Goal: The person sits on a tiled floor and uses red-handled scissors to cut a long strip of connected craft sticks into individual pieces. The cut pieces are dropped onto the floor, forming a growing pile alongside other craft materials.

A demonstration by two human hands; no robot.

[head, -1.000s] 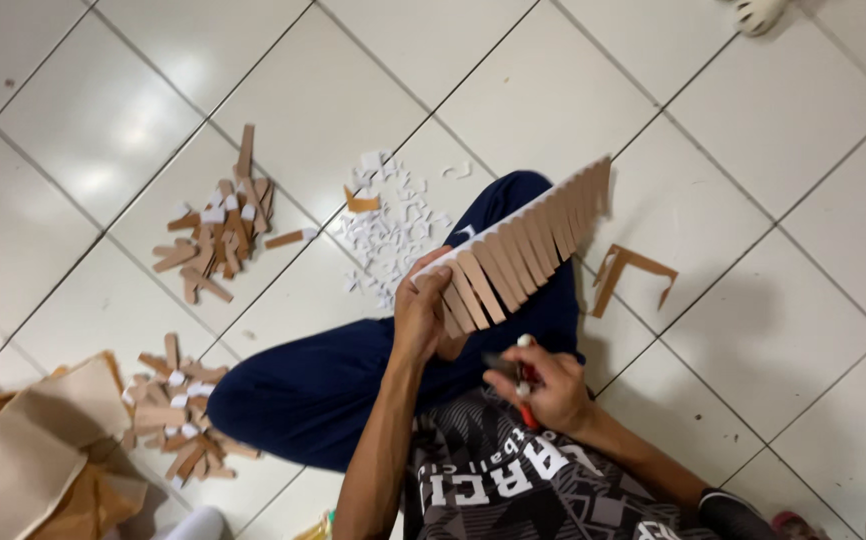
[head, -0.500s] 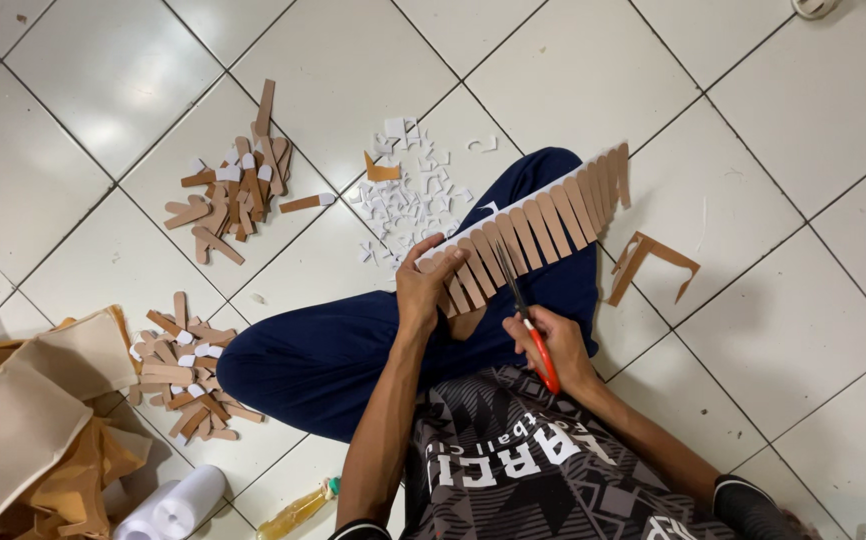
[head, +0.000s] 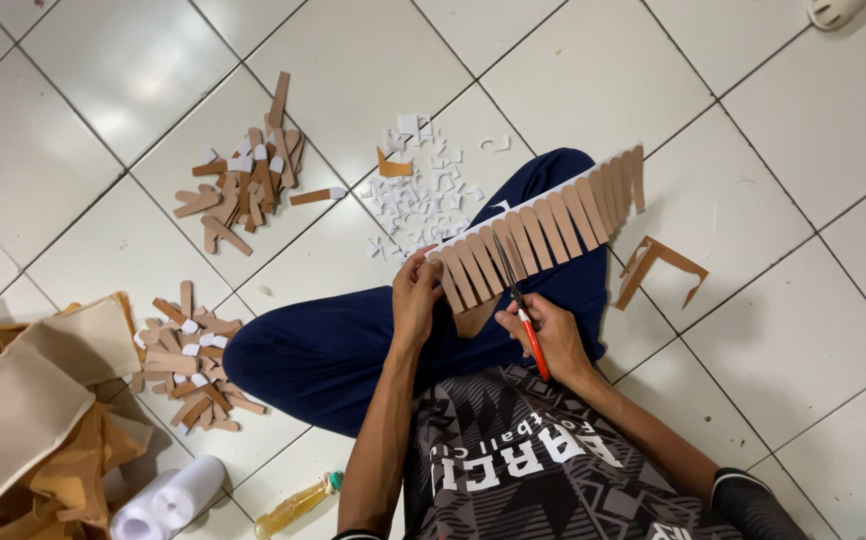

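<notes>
My left hand [head: 415, 295] pinches the near end of a long tan strip [head: 553, 220] cut into a row of tabs along one edge, held out over my dark blue trouser leg [head: 333, 345]. My right hand [head: 541, 335] grips red-handled scissors [head: 518, 305], whose dark blades point up between two tabs near the strip's middle. White offcuts [head: 415, 195] lie scattered on the tile just beyond my knee.
Two heaps of tan cut pieces lie on the white tile floor, one at upper left [head: 248, 180] and one at left [head: 188, 355]. Tan fabric sheets [head: 23, 420], a white roll [head: 168, 500] and a small yellow bottle [head: 293, 505] sit at lower left. A tan angled scrap [head: 658, 265] lies to the right.
My right hand has brought the scissors up from my lap to the strip, and the blades now sit among the tabs. The left hand keeps its hold on the strip.
</notes>
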